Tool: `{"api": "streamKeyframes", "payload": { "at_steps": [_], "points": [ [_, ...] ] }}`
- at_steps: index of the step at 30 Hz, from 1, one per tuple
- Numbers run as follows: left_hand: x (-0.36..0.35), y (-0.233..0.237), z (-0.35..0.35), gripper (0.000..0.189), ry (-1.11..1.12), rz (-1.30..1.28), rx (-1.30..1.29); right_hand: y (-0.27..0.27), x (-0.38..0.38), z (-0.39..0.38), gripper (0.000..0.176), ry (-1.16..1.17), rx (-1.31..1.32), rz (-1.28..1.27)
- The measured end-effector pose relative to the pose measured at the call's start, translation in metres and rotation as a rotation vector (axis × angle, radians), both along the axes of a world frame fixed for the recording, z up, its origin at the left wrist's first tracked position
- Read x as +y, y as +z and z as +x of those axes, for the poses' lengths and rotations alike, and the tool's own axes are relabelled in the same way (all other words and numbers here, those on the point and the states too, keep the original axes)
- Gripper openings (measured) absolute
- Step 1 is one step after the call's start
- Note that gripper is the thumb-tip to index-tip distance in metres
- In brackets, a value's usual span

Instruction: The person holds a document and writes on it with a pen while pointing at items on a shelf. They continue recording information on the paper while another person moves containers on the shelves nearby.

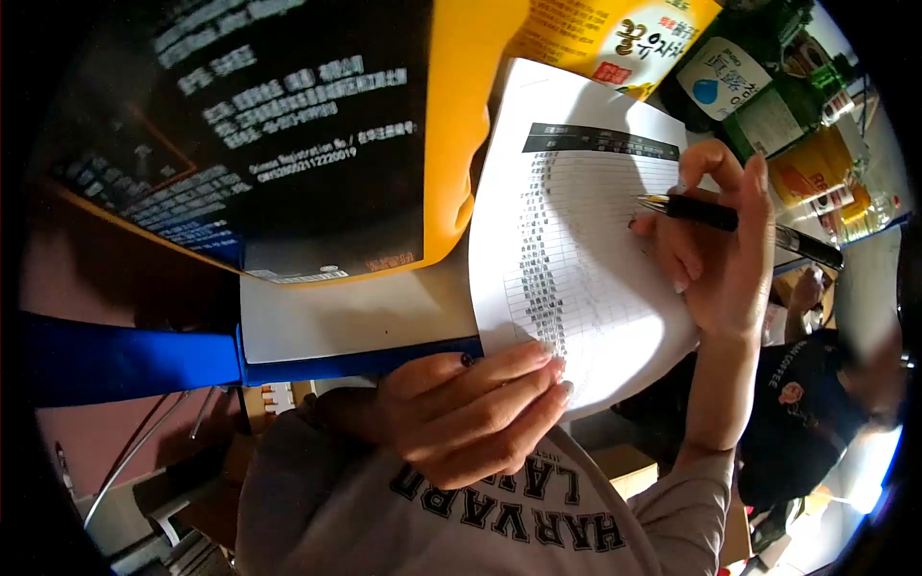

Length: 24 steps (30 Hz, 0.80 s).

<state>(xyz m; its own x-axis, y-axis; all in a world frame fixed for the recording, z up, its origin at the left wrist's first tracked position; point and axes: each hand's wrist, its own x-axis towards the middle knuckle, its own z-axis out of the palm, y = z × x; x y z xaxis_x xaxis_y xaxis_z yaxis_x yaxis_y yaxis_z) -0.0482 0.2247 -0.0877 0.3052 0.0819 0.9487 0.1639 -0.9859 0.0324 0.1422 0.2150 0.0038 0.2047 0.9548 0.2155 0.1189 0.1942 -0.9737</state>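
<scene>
A hand could pass along the white surface (355,322) between the black-and-yellow package (288,182) and the blue edge (317,369). Around the printed list (615,336), that package blocks the left, citron tea pack (576,38) and green bottles (718,82) the far side, right hand (725,226) and pen (706,212) the right.

Pale tabletop (355,322) — paper (586,259), yellow-black container (327,154).

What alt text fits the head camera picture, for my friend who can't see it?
A person's right hand holds a slim black pen over a white sheet of printed paper, with the left hand's fingertips at its lower end. A large yellow container with a black label fills the upper left; green labelled bottles crowd the upper right.
</scene>
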Motion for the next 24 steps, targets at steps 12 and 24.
{"api": "streamKeyframes", "payload": {
  "at_steps": [12, 24],
  "points": [
    [-0.006, 0.004, 0.059, 0.023, 0.175, -0.085, -0.16, 0.001, 0.003, 0.042, 0.04, 0.113, 0.155, 0.096],
    [-0.005, -0.004, -0.005, 0.019, 0.138, 0.002, 0.078, -0.002, -0.003, -0.008, 0.033, -0.007, 0.118, 0.005]
  ]
}}
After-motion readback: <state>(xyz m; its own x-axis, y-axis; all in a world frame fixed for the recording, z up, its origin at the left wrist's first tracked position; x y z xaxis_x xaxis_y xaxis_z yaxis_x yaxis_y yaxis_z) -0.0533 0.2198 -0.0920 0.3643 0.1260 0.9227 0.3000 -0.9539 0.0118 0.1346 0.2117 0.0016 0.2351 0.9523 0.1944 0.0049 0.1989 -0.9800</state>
